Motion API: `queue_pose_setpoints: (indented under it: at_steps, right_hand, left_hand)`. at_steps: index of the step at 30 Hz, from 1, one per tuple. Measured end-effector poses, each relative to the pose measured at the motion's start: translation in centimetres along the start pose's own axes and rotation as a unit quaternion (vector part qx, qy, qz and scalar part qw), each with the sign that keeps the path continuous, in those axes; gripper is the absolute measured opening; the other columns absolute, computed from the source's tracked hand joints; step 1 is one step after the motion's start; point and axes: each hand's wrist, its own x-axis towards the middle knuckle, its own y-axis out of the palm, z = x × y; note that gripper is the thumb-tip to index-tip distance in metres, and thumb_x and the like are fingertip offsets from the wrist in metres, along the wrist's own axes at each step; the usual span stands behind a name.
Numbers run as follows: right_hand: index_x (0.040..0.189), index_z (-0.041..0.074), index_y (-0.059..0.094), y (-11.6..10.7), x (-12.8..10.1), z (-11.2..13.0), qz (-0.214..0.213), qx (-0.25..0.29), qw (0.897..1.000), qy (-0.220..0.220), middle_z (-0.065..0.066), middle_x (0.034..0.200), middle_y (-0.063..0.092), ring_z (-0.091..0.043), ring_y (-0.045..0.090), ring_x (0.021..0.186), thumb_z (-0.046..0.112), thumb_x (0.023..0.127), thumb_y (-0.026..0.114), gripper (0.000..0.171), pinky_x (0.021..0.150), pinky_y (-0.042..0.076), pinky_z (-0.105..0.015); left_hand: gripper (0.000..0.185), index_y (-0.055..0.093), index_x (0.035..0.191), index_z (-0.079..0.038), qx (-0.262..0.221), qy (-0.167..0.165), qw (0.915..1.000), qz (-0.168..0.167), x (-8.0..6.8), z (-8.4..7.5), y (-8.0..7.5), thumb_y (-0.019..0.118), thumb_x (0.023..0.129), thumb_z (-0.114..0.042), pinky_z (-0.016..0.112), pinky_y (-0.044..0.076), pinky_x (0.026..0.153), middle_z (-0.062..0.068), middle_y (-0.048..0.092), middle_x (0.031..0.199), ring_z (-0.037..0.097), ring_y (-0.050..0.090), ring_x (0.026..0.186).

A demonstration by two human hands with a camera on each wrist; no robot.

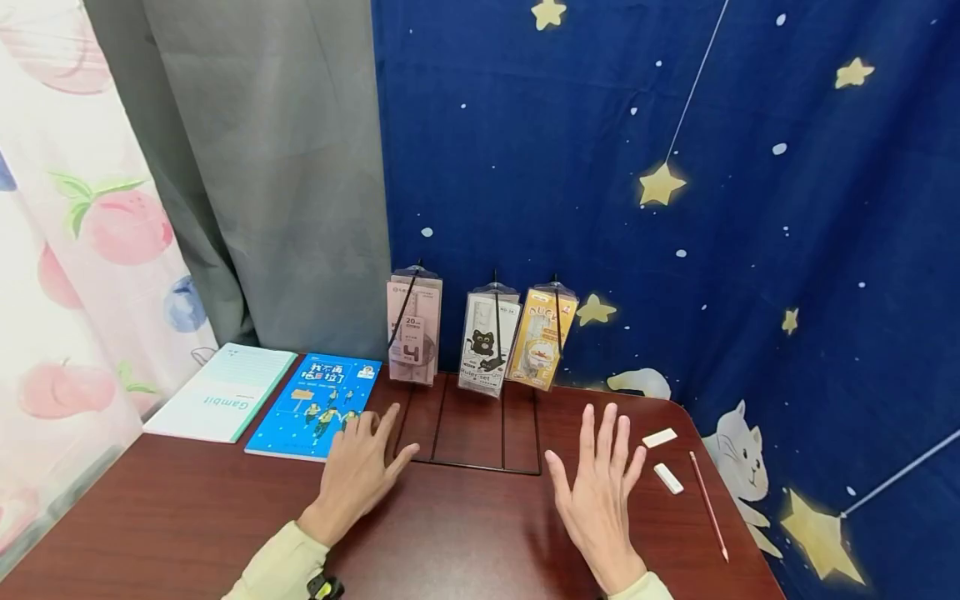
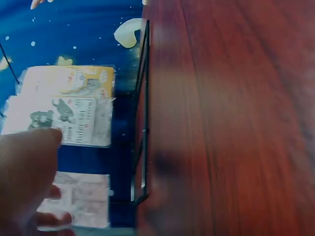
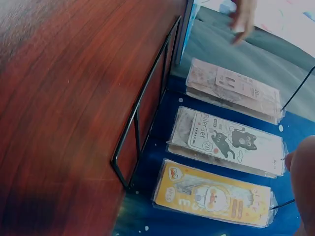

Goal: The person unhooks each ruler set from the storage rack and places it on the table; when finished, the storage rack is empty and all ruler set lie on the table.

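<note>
A black wire rack stands on the table with several packaged ruler sets hanging from its hooks. From left to right come pink packs, white packs with a black cat and yellow duck packs. My left hand, fingers spread and relaxed, overlaps the blue booklet's corner beside the rack's left side. To the right of the base my right hand is held with its fingers straight and apart. Neither hand holds anything. In the right wrist view, part of that hand shows at the right edge.
Left of the rack lie the blue booklet and a white notebook. Two white erasers and a reddish pencil lie near the right edge of the brown table. Grey and starry blue curtains hang behind.
</note>
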Motion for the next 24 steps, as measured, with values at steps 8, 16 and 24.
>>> queue_pose_setpoints:
  at_steps: [8, 16, 24]
  right_hand:
    - [0.149, 0.002, 0.05, 1.6, 2.2, -1.3, 0.055, 0.175, 0.978, 0.103, -0.021, 0.149, 0.054, -0.039, 0.049, 0.138, 0.021, 0.099, 0.071, 0.058, 0.111, 0.039, -0.059]
    - [0.129, 0.002, 0.066, 5.4, 9.3, -4.5, 0.046, 0.332, 0.918, 0.213, -0.019, 0.123, 0.071, -0.021, 0.068, 0.111, 0.019, 0.1, 0.071, 0.034, 0.089, 0.049, -0.008]
    - [0.124, 0.003, 0.071, 7.8, 13.9, -5.9, 0.042, 0.392, 0.886, 0.245, -0.017, 0.121, 0.072, 0.003, 0.065, 0.095, 0.022, 0.096, 0.076, 0.034, 0.081, 0.049, -0.006]
  left_hand:
    - [0.072, 0.047, 0.155, -0.006, -0.026, -0.084, 0.9677, 0.237, 0.9, -0.7, 1.6, 0.063, 0.1, -0.049, 0.056, 0.055, 0.092, 0.03, 0.061, 0.128, 0.043, 0.06, 0.111]
    - [0.066, 0.049, 0.153, -0.004, -0.048, -0.118, 0.9576, 0.258, 1.0, -0.1, 2.2, 0.066, 0.1, -0.041, 0.06, 0.055, 0.093, 0.031, 0.058, 0.131, 0.048, 0.06, 0.116]
    - [0.067, 0.051, 0.153, -0.008, -0.069, -0.133, 0.9565, 0.251, 1.1, -0.2, 2.5, 0.068, 0.099, -0.042, 0.059, 0.057, 0.085, 0.029, 0.059, 0.127, 0.043, 0.061, 0.109]
